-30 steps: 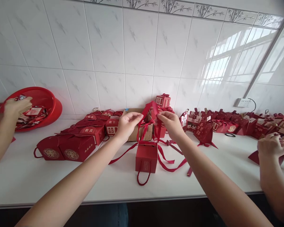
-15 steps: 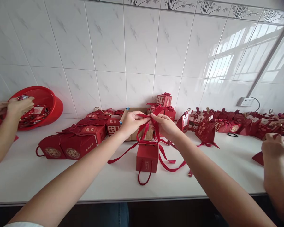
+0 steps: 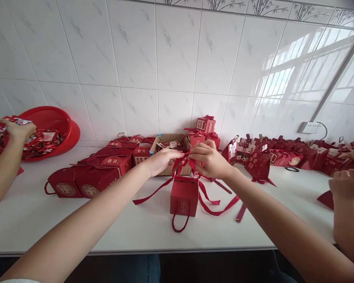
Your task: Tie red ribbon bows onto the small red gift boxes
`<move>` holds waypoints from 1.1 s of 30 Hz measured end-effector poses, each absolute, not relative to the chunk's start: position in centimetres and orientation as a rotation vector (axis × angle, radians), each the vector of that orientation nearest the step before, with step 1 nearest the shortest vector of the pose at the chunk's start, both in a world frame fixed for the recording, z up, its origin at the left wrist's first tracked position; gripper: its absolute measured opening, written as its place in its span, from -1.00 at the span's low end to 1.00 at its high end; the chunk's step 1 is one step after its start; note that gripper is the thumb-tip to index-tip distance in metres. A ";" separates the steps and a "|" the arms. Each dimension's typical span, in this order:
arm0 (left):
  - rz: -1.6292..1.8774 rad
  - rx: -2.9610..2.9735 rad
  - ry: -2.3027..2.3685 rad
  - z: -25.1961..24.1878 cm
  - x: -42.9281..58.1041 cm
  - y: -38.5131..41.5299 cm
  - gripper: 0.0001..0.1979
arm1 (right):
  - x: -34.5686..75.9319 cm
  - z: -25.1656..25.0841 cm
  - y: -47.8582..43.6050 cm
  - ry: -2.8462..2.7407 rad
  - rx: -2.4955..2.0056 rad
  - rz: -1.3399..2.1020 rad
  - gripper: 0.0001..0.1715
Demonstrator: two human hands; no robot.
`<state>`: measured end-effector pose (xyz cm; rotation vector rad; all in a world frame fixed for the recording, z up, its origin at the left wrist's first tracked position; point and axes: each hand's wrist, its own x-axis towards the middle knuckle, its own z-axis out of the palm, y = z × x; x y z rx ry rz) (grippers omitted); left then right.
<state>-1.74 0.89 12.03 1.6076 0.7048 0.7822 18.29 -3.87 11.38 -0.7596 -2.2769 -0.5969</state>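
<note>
A small red gift box (image 3: 184,196) stands on the white table in front of me, its cord handle hanging toward me. Red ribbon (image 3: 218,211) runs from its top, with long tails lying on both sides. Just above the box, my left hand (image 3: 164,160) pinches the ribbon between thumb and fingers. Close beside it, my right hand (image 3: 208,158) is closed on the ribbon too, fingers bent. Where the two hands meet, the ribbon forms loops; the exact crossing is partly hidden by the fingers.
Bigger red boxes (image 3: 98,175) stand at left, and an open cardboard box (image 3: 168,138) sits behind my hands. A red basin (image 3: 72,135) holds wrapped sweets near a co-worker's hand (image 3: 20,131). Several red boxes (image 3: 256,165) line the right side, near another person's hand (image 3: 348,186).
My right hand has turned over the ribbon, its fingers now curled above it. My left hand has dropped slightly. At left, the co-worker's hand has lifted red packets.
</note>
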 end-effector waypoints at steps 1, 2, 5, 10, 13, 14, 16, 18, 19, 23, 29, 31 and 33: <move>0.772 1.615 0.688 12.0 -1.8 0.9 -0.74 | 18.3 11.3 -3.8 -2.267 -0.766 -0.620 -0.79; 0.771 1.636 0.679 12.0 -1.9 0.9 -0.72 | 18.3 11.2 -3.8 -2.251 -0.775 -0.619 -0.78; 0.799 1.820 0.708 11.9 -2.2 0.7 -0.69 | 18.1 10.8 -3.6 -2.158 -0.821 -0.481 -0.78; 1.098 2.482 0.956 11.7 -3.9 -0.8 -0.72 | 17.8 9.2 -4.3 -1.738 -0.839 0.220 -0.72; 1.112 2.755 1.128 10.8 -6.4 -1.2 -0.71 | 18.9 7.1 -5.4 -1.426 -1.048 0.545 -0.54; 1.078 2.792 1.187 10.3 -7.5 -1.2 -0.71 | 19.6 6.2 -5.9 -1.350 -1.160 0.602 -0.47; 0.963 2.826 1.303 8.9 -10.0 -1.0 -0.71 | 21.1 4.2 -6.8 -1.286 -1.320 0.668 -0.46; 0.795 2.822 1.390 7.1 -12.4 -0.9 -0.71 | 22.6 2.2 -7.7 -1.311 -1.382 0.676 -0.59; 0.694 2.807 1.414 6.2 -13.3 -1.0 -0.70 | 23.2 1.3 -8.1 -1.331 -1.418 0.709 -0.62; 0.505 2.751 1.439 3.5 -15.1 -1.6 -0.68 | 24.0 -0.5 -9.3 -1.318 -1.498 0.827 -0.62; 0.599 2.687 1.546 3.7 -15.0 -1.5 -0.66 | 24.0 0.8 -9.4 -1.287 -1.460 0.756 -0.59; 0.628 2.699 1.546 4.2 -15.3 -1.3 -0.67 | 24.6 1.3 -9.4 -1.290 -1.447 0.734 -0.57; 0.651 2.716 1.554 4.5 -15.7 -1.3 -0.68 | 25.2 1.6 -9.5 -1.290 -1.441 0.732 -0.57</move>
